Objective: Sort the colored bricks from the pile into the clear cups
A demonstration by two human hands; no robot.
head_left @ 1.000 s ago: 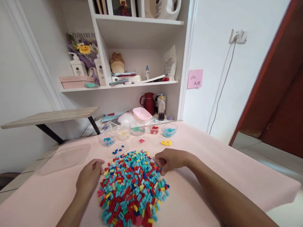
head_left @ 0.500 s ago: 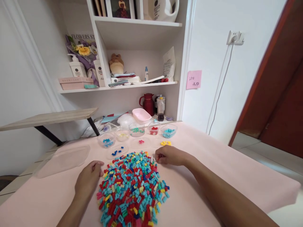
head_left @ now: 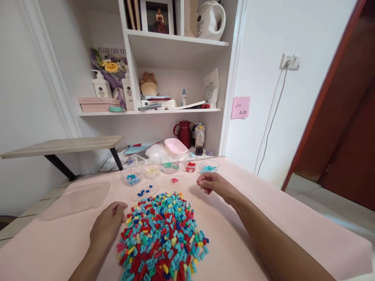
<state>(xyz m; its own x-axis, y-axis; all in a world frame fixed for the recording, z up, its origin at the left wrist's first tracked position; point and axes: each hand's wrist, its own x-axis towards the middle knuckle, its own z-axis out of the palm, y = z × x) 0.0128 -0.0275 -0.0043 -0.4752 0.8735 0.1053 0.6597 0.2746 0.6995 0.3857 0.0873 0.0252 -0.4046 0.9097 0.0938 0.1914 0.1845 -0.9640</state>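
Observation:
A large pile of small toy building bricks [head_left: 164, 234] in red, light blue, yellow, green and other colours covers the middle of the table. My left hand [head_left: 109, 218] rests at the pile's left edge with fingers curled in; anything inside it is hidden. My right hand [head_left: 215, 185] hovers beyond the pile's far right side, thumb and fingertips pinched together. What they hold is too small to make out. Past that hand stands a clear tub of light blue bricks [head_left: 209, 168], beside a tub of red bricks [head_left: 190, 167]. Pink bricks [head_left: 174, 180] lie on a clear lid nearby.
Clear tubs hold green bricks [head_left: 169, 165], pale yellow bricks [head_left: 151, 171] and blue bricks [head_left: 132, 178]. Dark blue bricks [head_left: 145, 191] lie on a lid. A large clear lid [head_left: 76, 199] is at the left. Behind are a pink basin [head_left: 175, 146] and a bottle [head_left: 199, 140].
My right hand has lifted off the pile's far right edge and moved up and away, now covering the yellow bricks. My left hand stays nearly in place. The view has tilted up slightly.

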